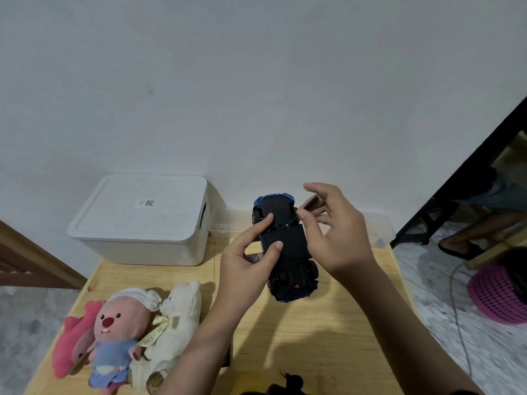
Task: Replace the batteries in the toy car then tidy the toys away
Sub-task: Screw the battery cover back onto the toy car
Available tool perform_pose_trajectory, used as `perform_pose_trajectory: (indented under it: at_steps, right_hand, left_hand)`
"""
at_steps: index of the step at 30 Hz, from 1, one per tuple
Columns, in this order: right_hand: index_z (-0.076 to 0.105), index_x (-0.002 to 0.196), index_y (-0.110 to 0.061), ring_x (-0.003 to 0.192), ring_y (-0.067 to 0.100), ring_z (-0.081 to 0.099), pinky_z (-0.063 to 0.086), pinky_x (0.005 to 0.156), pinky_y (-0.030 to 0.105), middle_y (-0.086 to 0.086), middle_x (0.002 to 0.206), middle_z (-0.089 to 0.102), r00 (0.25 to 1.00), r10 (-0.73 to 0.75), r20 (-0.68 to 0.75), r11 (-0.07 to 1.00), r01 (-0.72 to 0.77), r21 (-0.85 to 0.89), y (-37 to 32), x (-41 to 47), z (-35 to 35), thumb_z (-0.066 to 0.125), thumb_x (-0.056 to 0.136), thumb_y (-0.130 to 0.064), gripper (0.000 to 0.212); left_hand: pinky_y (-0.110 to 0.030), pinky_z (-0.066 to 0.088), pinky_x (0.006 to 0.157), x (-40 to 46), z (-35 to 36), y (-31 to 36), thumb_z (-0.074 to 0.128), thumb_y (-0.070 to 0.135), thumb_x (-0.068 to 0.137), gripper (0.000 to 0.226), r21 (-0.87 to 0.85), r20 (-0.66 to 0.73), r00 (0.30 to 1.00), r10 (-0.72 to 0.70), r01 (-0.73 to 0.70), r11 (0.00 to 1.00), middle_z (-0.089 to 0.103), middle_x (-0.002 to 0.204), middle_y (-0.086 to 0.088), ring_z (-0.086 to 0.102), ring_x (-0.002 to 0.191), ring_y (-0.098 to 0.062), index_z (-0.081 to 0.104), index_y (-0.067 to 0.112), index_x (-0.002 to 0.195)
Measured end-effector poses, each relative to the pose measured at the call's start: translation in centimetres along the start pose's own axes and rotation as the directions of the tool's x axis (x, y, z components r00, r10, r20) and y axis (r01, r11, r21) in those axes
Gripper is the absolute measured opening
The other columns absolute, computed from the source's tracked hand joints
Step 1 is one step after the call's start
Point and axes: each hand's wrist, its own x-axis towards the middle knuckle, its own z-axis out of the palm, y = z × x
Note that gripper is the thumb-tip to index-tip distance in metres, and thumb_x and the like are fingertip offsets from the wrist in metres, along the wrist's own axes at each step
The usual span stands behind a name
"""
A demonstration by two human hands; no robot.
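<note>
A blue toy car point(286, 249) is held upside down above the wooden table point(313, 332), its black underside facing me. My left hand point(245, 260) grips the car's left side, thumb and forefinger resting on the underside. My right hand point(333, 226) holds a small dark-handled screwdriver point(308, 206), its thin tip touching the underside near the battery cover. Two black wheels and a small red switch point(295, 286) show at the car's near end.
A white lidded storage box point(142, 220) stands at the back left of the table. Three plush toys point(125, 334) lie at the front left. A clear plastic container point(376, 226) sits behind my right hand. A pink basket point(499, 295) is on the floor to the right.
</note>
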Motion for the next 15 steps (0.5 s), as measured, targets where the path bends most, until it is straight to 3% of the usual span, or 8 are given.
perform_pose_trajectory:
  at_steps: [2, 6, 9, 12, 15]
  right_hand:
    - [0.054, 0.112, -0.023, 0.079, 0.009, 0.063, 0.054, 0.077, 0.027, -0.001, 0.085, 0.065, 0.996, -0.048, -0.070, 0.998, 0.051, 0.040, 0.08, -0.10, 0.04, 0.066, 0.083, -0.005, 0.037]
    - [0.068, 0.100, -0.004, 0.077, 0.013, 0.066, 0.056, 0.072, 0.031, 0.006, 0.085, 0.069, 0.953, -0.247, -0.174, 0.968, 0.251, -0.002, 0.01, -0.38, 0.18, 0.072, 0.079, 0.001, 0.022]
    - [0.072, 0.093, 0.000, 0.074, 0.015, 0.063, 0.054, 0.066, 0.030, 0.009, 0.080, 0.065, 0.923, -0.305, -0.233, 0.951, 0.307, -0.026, -0.12, -0.55, 0.31, 0.077, 0.076, -0.003, 0.019]
    - [0.071, 0.093, 0.000, 0.074, 0.015, 0.064, 0.055, 0.066, 0.028, 0.009, 0.079, 0.064, 0.933, -0.232, -0.274, 0.965, 0.257, 0.056, -0.14, -0.71, 0.38, 0.075, 0.076, -0.001, 0.017]
    - [0.068, 0.098, -0.005, 0.078, 0.013, 0.067, 0.054, 0.072, 0.022, 0.007, 0.083, 0.068, 0.961, -0.048, -0.274, 0.962, 0.118, 0.245, -0.49, -0.86, 0.42, 0.074, 0.075, 0.002, 0.025]
  left_hand:
    - [-0.047, 0.059, 0.070, -0.01, -0.03, -0.02, 0.068, 0.002, 0.084, 0.047, -0.008, -0.010, 1.000, 0.000, 0.000, 1.000, 0.069, 0.100, 0.027, 0.063, 0.065, -0.028, 0.064, 0.039, 0.114]
    - [-0.042, 0.058, 0.068, -0.08, 0.03, 0.17, 0.067, 0.002, 0.085, 0.046, -0.012, 0.000, 1.000, 0.008, -0.008, 1.000, 0.068, 0.095, 0.031, 0.056, 0.063, -0.025, 0.063, 0.037, 0.115]
    - [-0.044, 0.057, 0.069, -0.16, 0.04, -0.01, 0.067, 0.002, 0.085, 0.045, -0.009, 0.009, 1.000, 0.000, 0.000, 1.000, 0.069, 0.084, 0.031, 0.053, 0.066, -0.023, 0.064, 0.033, 0.117]
    - [-0.048, 0.056, 0.070, -0.26, 0.15, -0.12, 0.069, 0.004, 0.084, 0.046, -0.011, 0.013, 1.000, -0.028, 0.028, 1.000, 0.065, 0.067, 0.025, 0.052, 0.065, -0.024, 0.066, 0.038, 0.115]
    - [-0.049, 0.056, 0.070, -0.24, 0.18, -0.14, 0.069, 0.004, 0.084, 0.047, -0.016, 0.013, 0.999, -0.040, 0.040, 0.999, 0.065, 0.066, 0.026, 0.053, 0.065, -0.024, 0.066, 0.042, 0.111]
